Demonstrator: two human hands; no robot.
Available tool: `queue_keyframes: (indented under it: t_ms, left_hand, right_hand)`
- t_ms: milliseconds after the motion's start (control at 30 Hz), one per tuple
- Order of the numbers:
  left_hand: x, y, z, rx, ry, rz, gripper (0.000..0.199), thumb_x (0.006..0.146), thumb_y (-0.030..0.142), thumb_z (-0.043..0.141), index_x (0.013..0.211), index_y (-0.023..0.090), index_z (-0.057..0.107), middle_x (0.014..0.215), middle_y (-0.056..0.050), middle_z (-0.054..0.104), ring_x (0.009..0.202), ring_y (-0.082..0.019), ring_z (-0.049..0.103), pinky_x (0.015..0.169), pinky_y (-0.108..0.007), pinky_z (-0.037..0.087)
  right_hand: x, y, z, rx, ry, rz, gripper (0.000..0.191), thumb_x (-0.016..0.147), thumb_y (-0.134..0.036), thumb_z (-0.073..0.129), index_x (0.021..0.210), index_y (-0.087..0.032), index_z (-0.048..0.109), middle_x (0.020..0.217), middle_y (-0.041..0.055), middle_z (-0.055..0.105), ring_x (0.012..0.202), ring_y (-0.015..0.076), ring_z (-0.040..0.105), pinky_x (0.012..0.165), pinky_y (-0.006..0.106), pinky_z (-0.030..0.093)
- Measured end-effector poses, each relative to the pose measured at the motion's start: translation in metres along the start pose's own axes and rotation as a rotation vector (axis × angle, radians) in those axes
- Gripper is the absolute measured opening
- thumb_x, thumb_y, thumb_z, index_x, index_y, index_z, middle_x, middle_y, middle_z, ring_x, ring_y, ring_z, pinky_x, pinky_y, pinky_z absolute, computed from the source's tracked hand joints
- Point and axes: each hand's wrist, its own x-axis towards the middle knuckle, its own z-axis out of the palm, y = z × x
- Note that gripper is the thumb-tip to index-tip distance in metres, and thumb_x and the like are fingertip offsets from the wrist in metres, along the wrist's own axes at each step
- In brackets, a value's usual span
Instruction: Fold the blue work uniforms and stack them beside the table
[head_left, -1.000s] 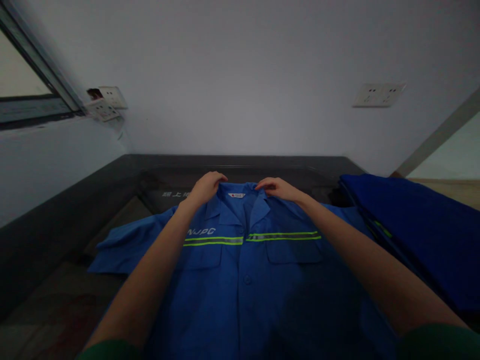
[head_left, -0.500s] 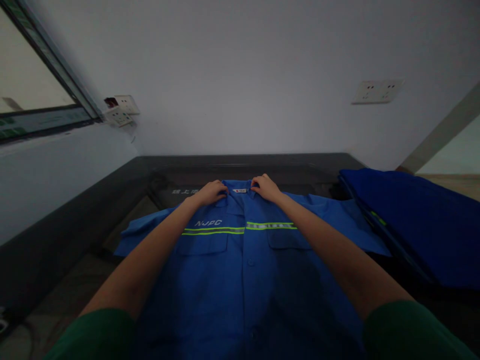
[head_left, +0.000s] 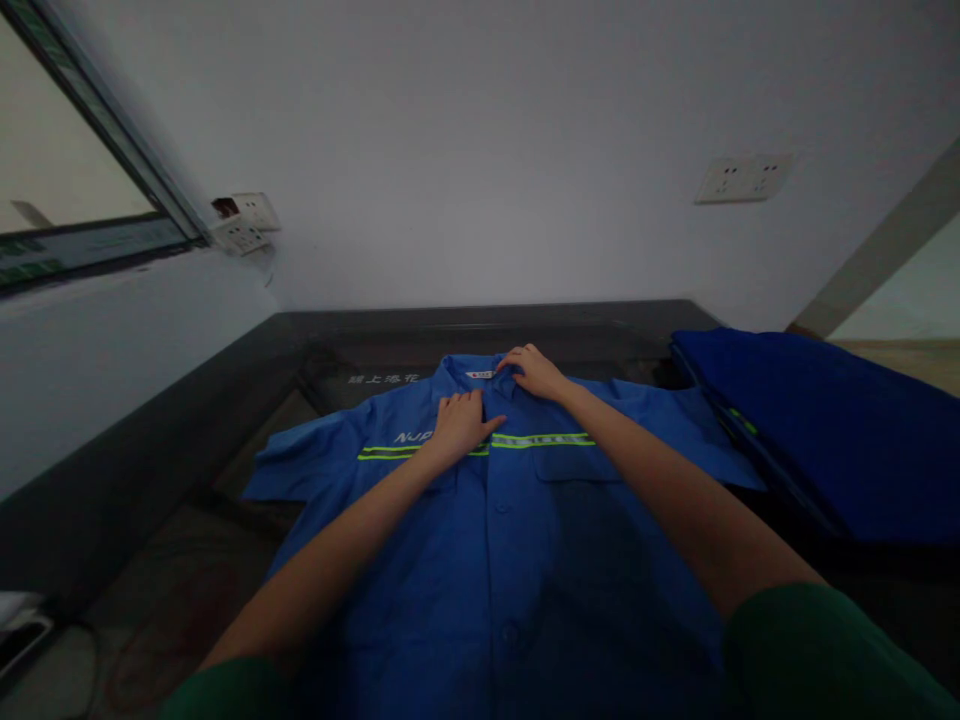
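A blue short-sleeved shirt with yellow-green reflective stripes and white lettering lies front side up, its collar pointing away from me. My left hand rests on the upper chest below the collar, palm down, with the thumb spread to the right over the front placket. At the right collar point, my right hand pinches the collar between thumb and fingers. A small white label shows inside the neck, between the collar's two sides.
The shirt lies on a dark glossy table. Folded darker blue cloth is stacked at the right. A wall with sockets stands behind, and a white object is at the lower left.
My left hand has let go of the left side of the collar and moved down and right onto the chest. My right hand remains at the collar. The view has shifted slightly.
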Motion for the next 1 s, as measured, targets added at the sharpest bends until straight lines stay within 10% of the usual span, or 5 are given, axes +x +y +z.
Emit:
queue_keyframes:
  t_ms: [433, 633, 1000]
  left_hand:
    - [-0.003, 0.006, 0.033, -0.468, 0.175, 0.108, 0.067, 0.075, 0.002, 0.050, 0.140, 0.015, 0.036, 0.119, -0.009, 0.062, 0.107, -0.021, 0.058, 0.093, -0.035, 0.047]
    - [-0.003, 0.006, 0.035, -0.369, 0.171, 0.229, 0.061, 0.069, -0.004, 0.043, 0.122, 0.019, 0.062, 0.122, -0.007, 0.065, 0.113, -0.022, 0.055, 0.102, -0.041, 0.043]
    - [-0.011, 0.016, 0.036, -0.135, -0.052, 0.367, 0.048, 0.089, 0.016, 0.039, 0.135, 0.013, 0.049, 0.145, -0.013, 0.044, 0.137, -0.021, 0.038, 0.114, -0.040, 0.027]
  right_hand:
    - [-0.021, -0.012, 0.008, -0.317, 0.038, -0.052, 0.030, 0.091, -0.015, 0.049, 0.116, -0.019, 0.065, 0.120, 0.0109, 0.063, 0.120, 0.0267, 0.045, 0.094, 0.040, 0.041]
    - [-0.036, 0.011, -0.009, -0.194, 0.114, 0.006, 0.038, 0.091, -0.012, 0.046, 0.122, -0.021, 0.065, 0.130, 0.0052, 0.061, 0.117, 0.0223, 0.047, 0.102, 0.036, 0.040]
    - [-0.065, 0.024, -0.009, -0.080, 0.000, 0.077, 0.048, 0.083, 0.000, 0.042, 0.121, -0.019, 0.065, 0.130, 0.0074, 0.061, 0.122, 0.0193, 0.050, 0.104, 0.037, 0.040]
